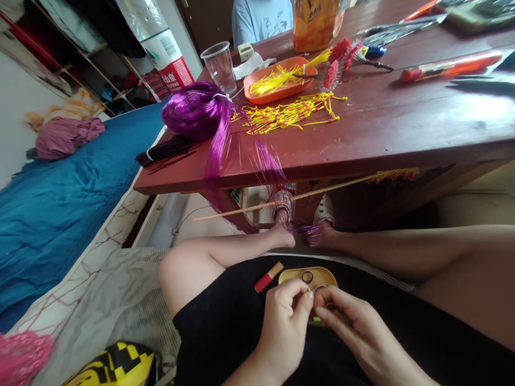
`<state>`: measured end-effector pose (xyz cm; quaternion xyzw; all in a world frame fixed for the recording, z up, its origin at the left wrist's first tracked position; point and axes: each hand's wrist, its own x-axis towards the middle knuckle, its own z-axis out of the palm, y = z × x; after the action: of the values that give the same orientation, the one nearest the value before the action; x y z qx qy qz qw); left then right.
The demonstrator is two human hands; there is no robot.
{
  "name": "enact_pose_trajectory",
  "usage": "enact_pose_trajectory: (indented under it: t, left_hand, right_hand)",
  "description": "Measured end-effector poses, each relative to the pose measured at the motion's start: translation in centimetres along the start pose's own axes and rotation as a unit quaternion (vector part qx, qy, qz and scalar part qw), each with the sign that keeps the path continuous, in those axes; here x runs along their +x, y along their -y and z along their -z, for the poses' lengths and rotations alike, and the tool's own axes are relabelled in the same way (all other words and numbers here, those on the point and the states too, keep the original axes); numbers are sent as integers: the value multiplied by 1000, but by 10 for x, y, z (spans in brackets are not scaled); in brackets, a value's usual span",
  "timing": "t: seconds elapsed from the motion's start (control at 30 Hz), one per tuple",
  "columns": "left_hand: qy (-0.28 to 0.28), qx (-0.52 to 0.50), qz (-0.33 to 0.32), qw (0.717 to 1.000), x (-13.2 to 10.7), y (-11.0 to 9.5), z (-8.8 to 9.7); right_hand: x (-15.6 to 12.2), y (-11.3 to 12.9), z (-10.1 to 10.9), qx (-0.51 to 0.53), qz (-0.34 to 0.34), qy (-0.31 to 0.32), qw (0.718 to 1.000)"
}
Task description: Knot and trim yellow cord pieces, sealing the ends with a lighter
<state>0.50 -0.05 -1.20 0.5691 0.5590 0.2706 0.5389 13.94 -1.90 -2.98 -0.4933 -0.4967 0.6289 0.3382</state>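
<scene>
My left hand [286,316] is over my lap, thumb and forefinger pinched together on something too small to make out. Close beside it, my right hand [356,324] also has thumb and fingers closed, and what they hold is mostly hidden. Beneath both hands rests a yellow tray [287,275] on black cloth, partly covered by my fingers. A small dark ring, like a tape roll [307,276], lies in the tray, and a second purplish ring shows between my hands. Left of the tray lies a small red and tan object [269,277].
The red-brown table [382,128] ahead holds a purple fibre bundle [193,112], yellow stems [289,113], an orange tray [257,99] and a plastic cup [220,67]. A thin stick [249,207] crosses below its edge. Someone in a light shirt [261,21] is behind the table.
</scene>
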Motion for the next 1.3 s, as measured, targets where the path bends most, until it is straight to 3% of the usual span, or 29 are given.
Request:
enact_pose_trajectory:
  t: [0.17,0.43,0.57,0.93,1.17,1.3]
  left_hand:
    - [83,-19,42,995,-4,-6,12]
    - [44,127,-66,989,-9,-9,10]
    - [28,118,-95,988,-13,-6,10]
    - [20,-28,29,999,-20,5,10]
    - [7,-3,22,1000,-19,2,11]
    - [17,-52,53,997,-20,1,10]
  right_hand:
    - [1,0,4,-48,23,1,999]
    - [0,5,3,-105,22,7,994]
    - [-1,12,1,-138,37,6,990]
    - [-2,5,10,-62,16,17,998]
    - [-4,7,7,12,6,3,1000]
    - [-5,6,3,44,0,-16,999]
